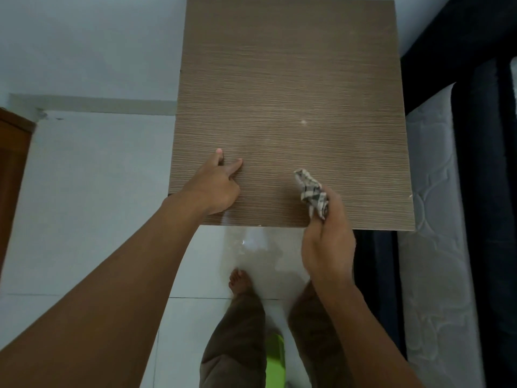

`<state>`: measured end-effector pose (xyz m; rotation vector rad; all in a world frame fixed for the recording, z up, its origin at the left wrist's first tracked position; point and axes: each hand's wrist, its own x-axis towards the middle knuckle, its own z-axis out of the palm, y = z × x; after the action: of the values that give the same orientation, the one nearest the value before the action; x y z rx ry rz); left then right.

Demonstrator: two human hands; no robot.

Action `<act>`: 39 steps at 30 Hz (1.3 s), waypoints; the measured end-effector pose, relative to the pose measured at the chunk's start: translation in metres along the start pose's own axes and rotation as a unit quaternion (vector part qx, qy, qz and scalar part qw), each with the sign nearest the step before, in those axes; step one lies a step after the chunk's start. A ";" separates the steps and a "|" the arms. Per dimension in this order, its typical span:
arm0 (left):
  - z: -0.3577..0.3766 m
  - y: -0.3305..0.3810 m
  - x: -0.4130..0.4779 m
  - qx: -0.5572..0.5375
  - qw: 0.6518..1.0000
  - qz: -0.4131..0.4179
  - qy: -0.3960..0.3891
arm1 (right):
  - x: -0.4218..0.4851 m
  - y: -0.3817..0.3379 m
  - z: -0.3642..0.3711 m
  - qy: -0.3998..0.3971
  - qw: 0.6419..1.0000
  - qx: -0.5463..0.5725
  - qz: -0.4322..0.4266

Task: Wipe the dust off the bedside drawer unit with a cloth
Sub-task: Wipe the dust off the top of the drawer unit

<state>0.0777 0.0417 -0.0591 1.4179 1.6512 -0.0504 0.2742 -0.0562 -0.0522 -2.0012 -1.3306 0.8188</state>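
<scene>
Dusting the bedside drawer unit (291,107)
Right hand (327,242) pinches a bunched cloth (312,191); left hand (215,186), beside it, rests 2 spread fingers on top.

I see the drawer unit top (291,88) in brown with fine horizontal woodgrain lines. The cloth (312,191) is beige with a dark check pattern. The floor tiles (92,191) are white. The mattress (436,219) is white, quilted in curved patterns.

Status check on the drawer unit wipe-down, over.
Right hand grips bunched cloth at the front edge. Left hand rests on drawer unit top. Top bare, nothing in the way.
</scene>
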 end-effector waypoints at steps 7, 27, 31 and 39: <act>0.002 -0.003 0.003 -0.015 1.000 0.004 -0.001 | -0.013 -0.002 0.037 -0.139 0.980 -0.111 -0.090; 0.003 -0.063 -0.042 -0.146 0.935 -0.093 0.308 | 0.091 -0.036 0.038 0.023 0.992 -0.071 -0.099; 0.006 -0.072 -0.042 -0.258 0.921 -0.124 0.265 | 0.121 -0.031 0.071 -0.011 0.978 -0.187 -0.089; -0.017 -0.084 -0.042 -0.391 0.889 -0.162 0.176 | 0.010 -0.034 0.120 -0.207 0.911 -0.179 -0.308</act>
<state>-0.0031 -0.0080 -0.0648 0.5439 1.8745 0.6500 0.1666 -0.0194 -0.1040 -1.5167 -2.3405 0.7455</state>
